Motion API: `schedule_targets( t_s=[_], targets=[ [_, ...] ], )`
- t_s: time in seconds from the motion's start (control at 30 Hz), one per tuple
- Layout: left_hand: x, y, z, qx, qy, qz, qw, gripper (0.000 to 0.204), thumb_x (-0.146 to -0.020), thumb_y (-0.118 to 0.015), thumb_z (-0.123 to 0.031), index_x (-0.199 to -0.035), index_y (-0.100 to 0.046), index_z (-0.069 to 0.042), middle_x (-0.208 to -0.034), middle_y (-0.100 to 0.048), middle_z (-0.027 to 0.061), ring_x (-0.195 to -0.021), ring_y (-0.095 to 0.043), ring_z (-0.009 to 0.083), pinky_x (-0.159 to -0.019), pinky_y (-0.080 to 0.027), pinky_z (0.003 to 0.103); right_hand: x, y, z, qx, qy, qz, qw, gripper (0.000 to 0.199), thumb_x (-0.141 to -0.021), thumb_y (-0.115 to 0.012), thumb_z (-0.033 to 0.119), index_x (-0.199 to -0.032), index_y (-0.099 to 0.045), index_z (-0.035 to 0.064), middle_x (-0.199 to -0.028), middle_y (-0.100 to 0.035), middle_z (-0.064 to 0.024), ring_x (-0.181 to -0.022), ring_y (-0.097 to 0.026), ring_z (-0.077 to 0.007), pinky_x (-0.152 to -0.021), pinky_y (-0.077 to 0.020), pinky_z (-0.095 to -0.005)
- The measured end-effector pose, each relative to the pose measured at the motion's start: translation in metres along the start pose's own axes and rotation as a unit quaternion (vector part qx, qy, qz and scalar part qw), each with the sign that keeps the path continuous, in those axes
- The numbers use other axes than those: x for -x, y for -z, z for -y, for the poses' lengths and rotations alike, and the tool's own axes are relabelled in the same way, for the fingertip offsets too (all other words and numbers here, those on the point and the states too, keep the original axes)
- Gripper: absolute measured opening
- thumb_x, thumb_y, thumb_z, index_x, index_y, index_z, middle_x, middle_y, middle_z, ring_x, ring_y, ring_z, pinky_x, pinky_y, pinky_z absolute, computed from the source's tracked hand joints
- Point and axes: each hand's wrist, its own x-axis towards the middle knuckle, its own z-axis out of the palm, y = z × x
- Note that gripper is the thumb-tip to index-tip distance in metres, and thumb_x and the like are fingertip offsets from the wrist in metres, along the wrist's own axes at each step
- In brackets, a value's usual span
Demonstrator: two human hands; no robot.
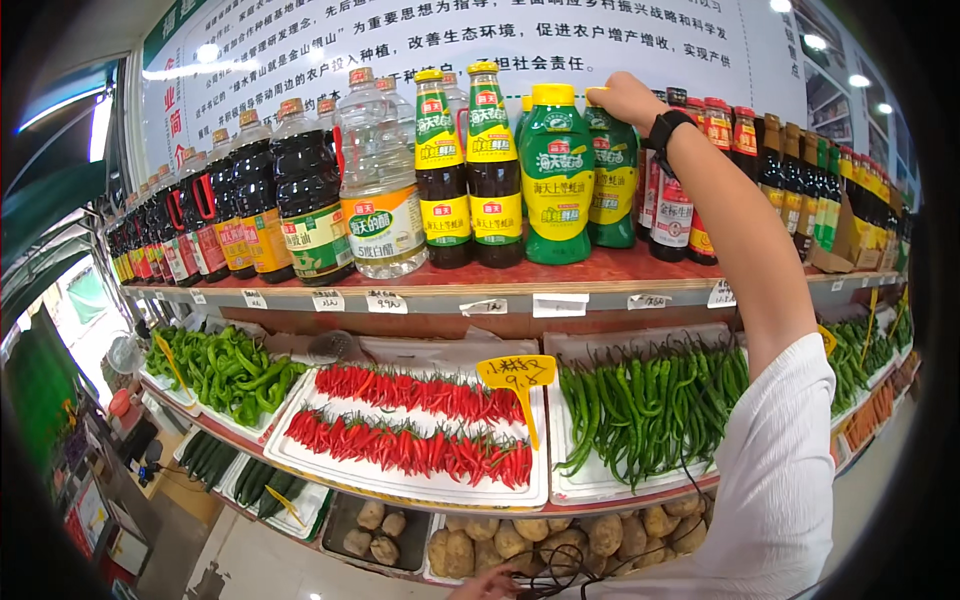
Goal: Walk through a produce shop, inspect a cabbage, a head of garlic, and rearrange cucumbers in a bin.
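Observation:
My right hand [625,98] reaches up to the shelf, its fingers closed around the yellow cap of a green squeeze bottle of sauce [612,180]. That bottle stands upright, partly behind a similar green squeeze bottle [556,180] with a yellow cap. To their left are two dark glass sauce bottles [493,170] with yellow caps. A black band [668,130] circles my right wrist. At the lower edge my left hand [487,584] shows only in part, its fingers closed at a tangle of black cable [560,578].
Left stand a clear vinegar jug [378,180] and dark sauce jugs [305,190]; more bottles [790,190] line the right. Below lie trays of red chillies [410,440], long green peppers [640,410], green peppers [235,375] and potatoes [510,540]. A yellow sign [515,372] stands among the chillies.

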Motion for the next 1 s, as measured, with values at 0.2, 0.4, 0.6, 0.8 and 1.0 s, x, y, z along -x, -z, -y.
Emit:
schedule_targets(
  t_s=[0.2, 0.4, 0.6, 0.8, 1.0],
  targets=[
    [-0.032, 0.075, -0.122, -0.247, -0.148, -0.168, 0.943, 0.037, -0.084, -0.060, -0.010, -0.120, -0.054, -0.005, -0.092, -0.068, 0.0058, -0.088, -0.062, 0.0261, -0.080, -0.045, 0.034, 0.007, 0.018, 0.019, 0.007, -0.010, 0.057, 0.998, 0.049, -0.070, -0.066, 0.033, -0.083, -0.062, -0.0141, -0.079, -0.064, -0.0227, -0.069, -0.064, -0.0290, -0.064, -0.0500, -0.0372],
    [-0.117, 0.060, -0.261, -0.352, -0.400, -0.265, 0.804, 0.046, -0.079, -0.061, -0.001, -0.123, -0.051, -0.001, -0.111, -0.061, 0.0163, -0.102, -0.059, 0.0302, -0.091, -0.044, 0.038, 0.016, 0.033, 0.014, -0.047, -0.023, 0.080, 0.995, 0.034, -0.075, -0.062, 0.029, -0.065, -0.061, -0.0037, -0.060, -0.055, -0.0045, -0.055, -0.049, -0.0142, -0.054, -0.0412, -0.0317],
    [-0.232, 0.046, -0.339, -0.456, -0.487, -0.319, 0.673, 0.045, -0.079, -0.063, -0.015, -0.121, -0.055, 0.000, -0.134, -0.042, 0.0244, -0.123, -0.041, 0.0400, -0.101, -0.035, 0.046, 0.021, 0.015, 0.002, 0.071, 0.049, -0.004, 0.996, 0.061, -0.072, -0.069, 0.049, -0.093, -0.064, -0.0083, -0.091, -0.066, -0.0242, -0.086, -0.065, -0.0332, -0.076, -0.0503, -0.0380],
    [-0.291, 0.034, -0.353, -0.500, -0.440, -0.366, 0.650, 0.049, -0.080, -0.062, -0.025, -0.123, -0.055, -0.002, -0.141, -0.035, 0.0265, -0.126, -0.036, 0.0457, -0.103, -0.033, 0.049, 0.023, 0.023, 0.003, 0.099, 0.034, -0.016, 0.994, 0.061, -0.071, -0.069, 0.053, -0.095, -0.065, -0.0037, -0.094, -0.066, -0.0221, -0.090, -0.065, -0.0347, -0.079, -0.0506, -0.0397],
    [-0.309, 0.033, -0.341, -0.516, -0.388, -0.371, 0.668, 0.051, -0.078, -0.061, -0.027, -0.123, -0.056, -0.003, -0.144, -0.030, 0.0264, -0.126, -0.033, 0.0485, -0.104, -0.033, 0.051, 0.025, 0.035, -0.006, -0.008, 0.038, -0.002, 0.999, 0.047, -0.069, -0.068, 0.043, -0.089, -0.069, 0.0002, -0.085, -0.068, -0.0189, -0.081, -0.066, -0.0296, -0.074, -0.0519, -0.0345]
  ],
)
